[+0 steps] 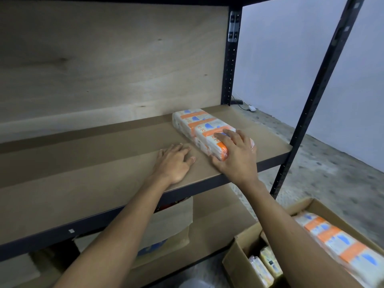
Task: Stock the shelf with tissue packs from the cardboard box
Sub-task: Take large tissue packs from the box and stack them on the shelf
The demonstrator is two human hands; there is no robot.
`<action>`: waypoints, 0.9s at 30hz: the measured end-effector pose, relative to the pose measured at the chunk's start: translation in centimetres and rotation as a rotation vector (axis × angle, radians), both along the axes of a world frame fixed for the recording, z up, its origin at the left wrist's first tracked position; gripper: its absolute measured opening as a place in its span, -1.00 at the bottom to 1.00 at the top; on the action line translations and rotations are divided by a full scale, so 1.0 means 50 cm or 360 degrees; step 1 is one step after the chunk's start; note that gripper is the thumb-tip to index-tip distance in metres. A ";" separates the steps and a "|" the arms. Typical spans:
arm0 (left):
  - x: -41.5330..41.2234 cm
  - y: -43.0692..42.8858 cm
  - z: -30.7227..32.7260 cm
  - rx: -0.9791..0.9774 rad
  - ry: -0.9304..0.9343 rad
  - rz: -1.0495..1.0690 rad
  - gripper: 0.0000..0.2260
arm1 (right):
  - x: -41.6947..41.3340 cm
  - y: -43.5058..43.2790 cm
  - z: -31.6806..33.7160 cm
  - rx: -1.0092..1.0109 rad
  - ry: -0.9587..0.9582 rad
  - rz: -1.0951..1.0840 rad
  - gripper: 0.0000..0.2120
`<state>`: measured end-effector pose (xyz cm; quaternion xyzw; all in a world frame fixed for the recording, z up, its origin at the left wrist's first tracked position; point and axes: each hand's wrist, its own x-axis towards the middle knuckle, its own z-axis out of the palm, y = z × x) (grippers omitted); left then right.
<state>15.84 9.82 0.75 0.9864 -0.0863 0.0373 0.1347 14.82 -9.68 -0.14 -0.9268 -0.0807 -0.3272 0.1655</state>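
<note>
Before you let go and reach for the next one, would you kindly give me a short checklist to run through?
1. Tissue pack lying flat on the shelf board: ok.
2. Pack fully behind the board's front edge: ok, though its near end sits close to it.
3. Right hand clear of the pack: not ok, it grips the near end.
4. Left hand free: ok, it rests flat on the board, apart from the pack.
5. More packs in the cardboard box: ok.
6. Pack square to the back panel: cannot tell, the wide-angle view skews it.
</note>
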 end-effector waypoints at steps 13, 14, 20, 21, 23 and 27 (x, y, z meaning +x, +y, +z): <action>0.077 -0.103 0.004 -0.0063 0.0037 -0.0064 -0.50 | 0.099 -0.102 0.014 0.0042 0.0157 -0.0226 -0.44; 0.085 -0.112 0.003 -0.0063 0.0038 -0.0054 -0.51 | 0.108 -0.112 0.015 0.0050 0.0172 -0.0226 -0.44; 0.128 -0.141 -0.001 -0.0038 0.0030 0.0005 -0.51 | 0.157 -0.155 0.025 0.0079 0.0255 -0.0229 -0.43; 0.133 -0.143 -0.003 -0.0036 0.0021 0.0014 -0.51 | 0.165 -0.160 0.026 0.0088 0.0268 -0.0229 -0.43; 0.136 -0.143 -0.009 -0.0027 -0.0003 0.0023 -0.51 | 0.182 -0.168 0.028 0.0101 0.0281 -0.0230 -0.43; 0.138 -0.146 -0.019 -0.0015 -0.0057 0.0038 -0.51 | 0.216 -0.182 0.029 0.0123 0.0267 -0.0218 -0.44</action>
